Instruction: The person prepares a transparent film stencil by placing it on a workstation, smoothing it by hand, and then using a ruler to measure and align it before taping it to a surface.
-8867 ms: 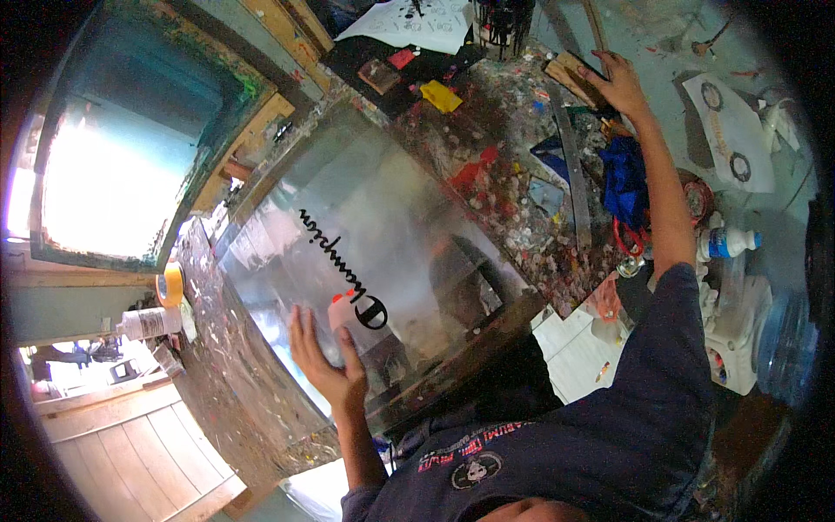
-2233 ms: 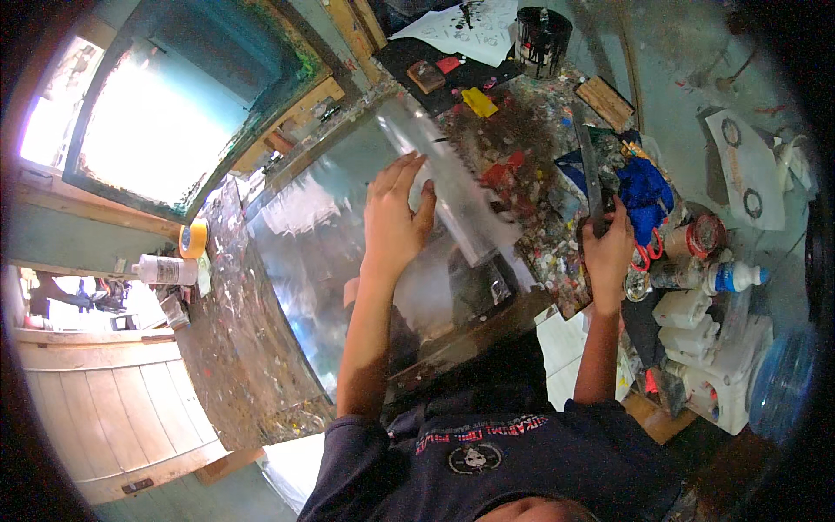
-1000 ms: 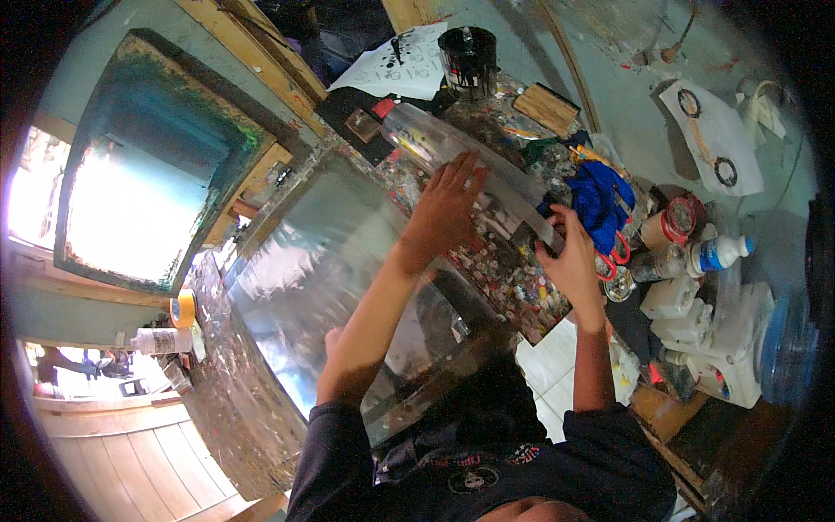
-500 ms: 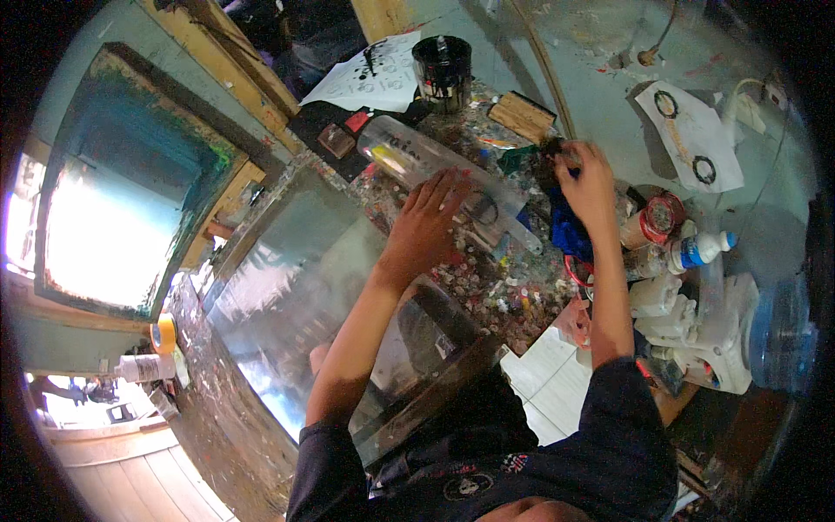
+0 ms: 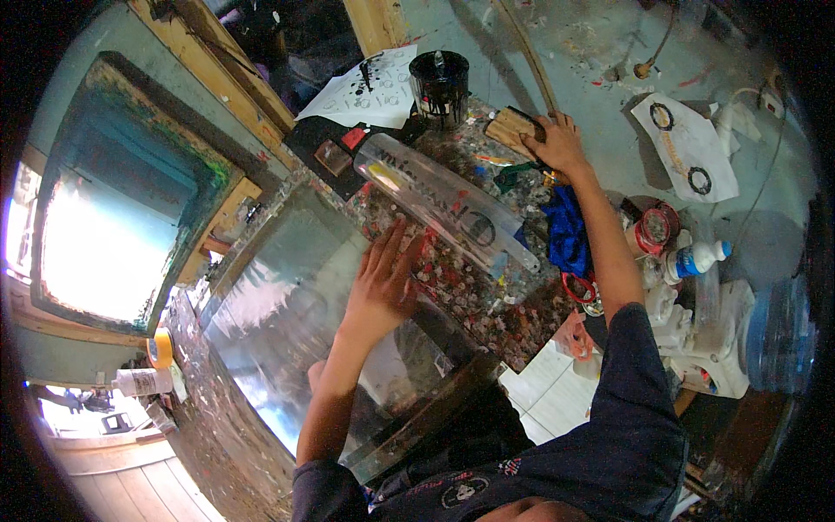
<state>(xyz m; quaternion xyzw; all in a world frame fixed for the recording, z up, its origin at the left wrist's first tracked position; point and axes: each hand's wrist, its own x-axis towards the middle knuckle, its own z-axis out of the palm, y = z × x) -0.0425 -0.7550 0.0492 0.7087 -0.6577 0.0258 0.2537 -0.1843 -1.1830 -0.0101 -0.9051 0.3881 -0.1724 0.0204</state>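
Note:
My right hand (image 5: 557, 146) is at the right end of a wooden block (image 5: 510, 128), thumb and fingers closed around that end. It lies on the paint-spattered bench top (image 5: 539, 317). My left hand (image 5: 380, 277) has its fingers spread and holds nothing, over the near-left side of the bench beside a glassy panel (image 5: 287, 291). Just beyond its fingertips lies a long, clear plastic piece (image 5: 435, 198) with dark markings, narrowing toward the right. A crumpled blue cloth (image 5: 567, 230) sits beneath my right forearm.
A black-stained tub (image 5: 439, 91) and a marked paper sheet (image 5: 361, 91) stand at the back. To the right are a red-rimmed can (image 5: 654, 229), a small bottle (image 5: 698, 258) and white jugs (image 5: 718, 348). A framed screen (image 5: 113, 209) leans at left, near yellow tape (image 5: 160, 348).
My right hand has moved up and away from the blue cloth onto the wooden block. My left hand has come off the clear plastic piece, moving left and nearer to me.

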